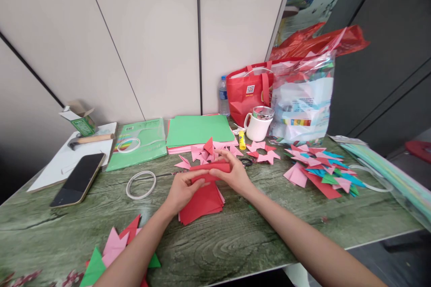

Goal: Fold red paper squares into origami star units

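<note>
A sheet of red paper (218, 169), bent over along its length, is held between both hands just above the table. My left hand (183, 189) pinches its left end with thumb and fingers. At the other end my right hand (235, 172) grips it, thumb on the near side. Beneath them lies a stack of red paper squares (202, 206) with some pink edges showing. Just beyond the hands sit folded pink and red paper pieces (198, 153), partly hidden by my fingers. A folded pink ring (268, 157) lies to the right of these.
A white mug (258, 126), a yellow glue stick (242, 140) and green paper sheets (202, 130) stand or lie at the back. Left are a phone (79, 180), a hammer (92, 140) and a white ring (141, 185). More folded pieces (318, 166) lie right; others (114, 246) lie front left.
</note>
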`<action>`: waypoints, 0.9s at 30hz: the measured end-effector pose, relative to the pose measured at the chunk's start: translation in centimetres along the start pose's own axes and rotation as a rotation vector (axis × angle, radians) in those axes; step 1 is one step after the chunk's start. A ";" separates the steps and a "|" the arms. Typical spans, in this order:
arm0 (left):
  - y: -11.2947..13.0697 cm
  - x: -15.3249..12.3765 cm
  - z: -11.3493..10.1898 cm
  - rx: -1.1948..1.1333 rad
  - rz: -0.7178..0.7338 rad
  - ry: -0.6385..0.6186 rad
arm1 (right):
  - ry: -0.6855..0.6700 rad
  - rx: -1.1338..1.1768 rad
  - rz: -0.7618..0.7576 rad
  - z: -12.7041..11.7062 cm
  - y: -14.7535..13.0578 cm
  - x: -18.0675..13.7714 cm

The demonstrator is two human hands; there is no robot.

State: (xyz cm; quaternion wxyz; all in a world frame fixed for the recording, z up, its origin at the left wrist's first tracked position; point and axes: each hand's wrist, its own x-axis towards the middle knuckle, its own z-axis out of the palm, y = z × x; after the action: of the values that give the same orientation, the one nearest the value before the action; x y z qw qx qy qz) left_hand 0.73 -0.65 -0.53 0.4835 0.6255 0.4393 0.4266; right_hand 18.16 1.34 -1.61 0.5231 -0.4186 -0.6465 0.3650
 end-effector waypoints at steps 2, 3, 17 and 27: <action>0.0 0.0 -0.1 0.018 0.014 0.031 | -0.040 0.006 0.028 -0.1 0.0 0.0; 0.0 0.1 -0.1 0.037 0.022 0.044 | -0.066 0.012 0.043 -0.1 0.0 0.0; -0.7 0.1 -0.2 -0.188 -0.021 0.016 | -0.098 0.185 0.198 0.3 0.0 -0.1; -1.0 0.2 -0.3 -0.298 -0.021 0.011 | -0.115 0.237 0.239 0.3 0.0 -0.1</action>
State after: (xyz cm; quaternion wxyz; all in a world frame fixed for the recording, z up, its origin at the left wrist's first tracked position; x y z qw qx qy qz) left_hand 0.40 -0.26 -1.48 0.5732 0.5398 0.3801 0.4854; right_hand 17.85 1.28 -1.68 0.4838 -0.4064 -0.5735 0.5213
